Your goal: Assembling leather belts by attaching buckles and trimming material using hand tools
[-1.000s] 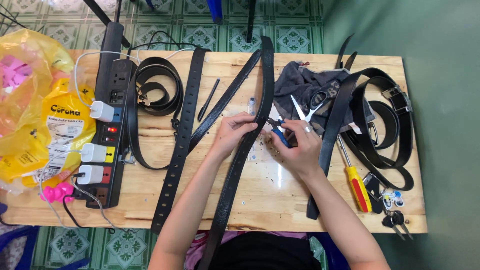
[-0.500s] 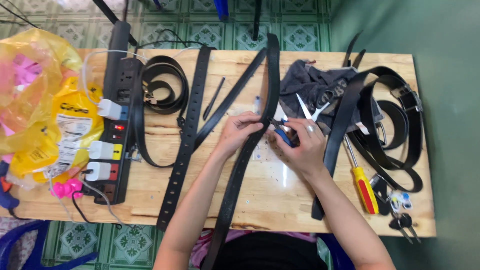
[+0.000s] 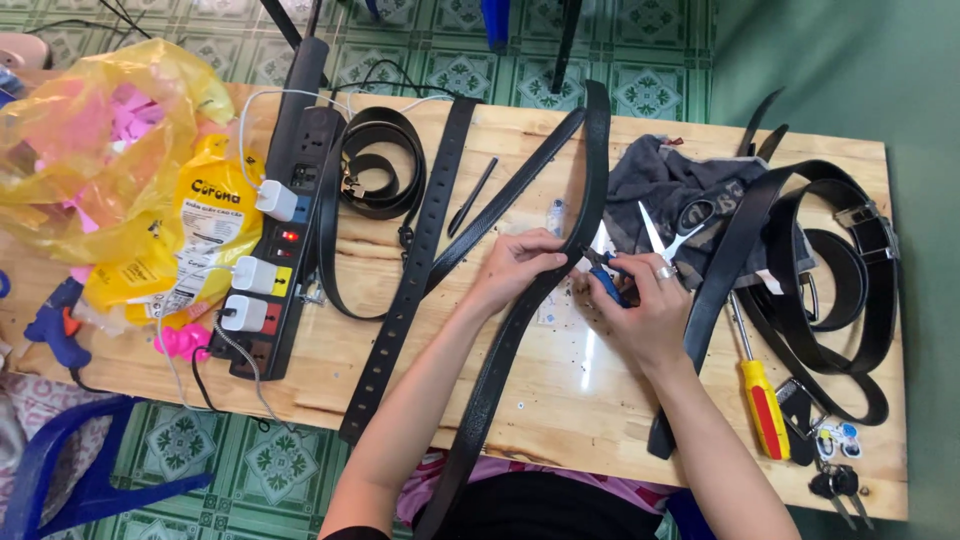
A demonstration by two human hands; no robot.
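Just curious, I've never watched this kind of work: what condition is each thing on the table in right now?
Belt: laid flat, pinned by left hand.
Blue-handled tool: gripped in right hand, at the belt's edge.
Scissors: open, on grey cloth.
Power strip: lit, three chargers plugged in.
Screwdriver: lying unused.
Coiled belt: rolled up.

Wooden table (image 3: pixel 330 370), green patterned tile floor (image 3: pixel 250 455), blue plastic chair (image 3: pixel 60 470)
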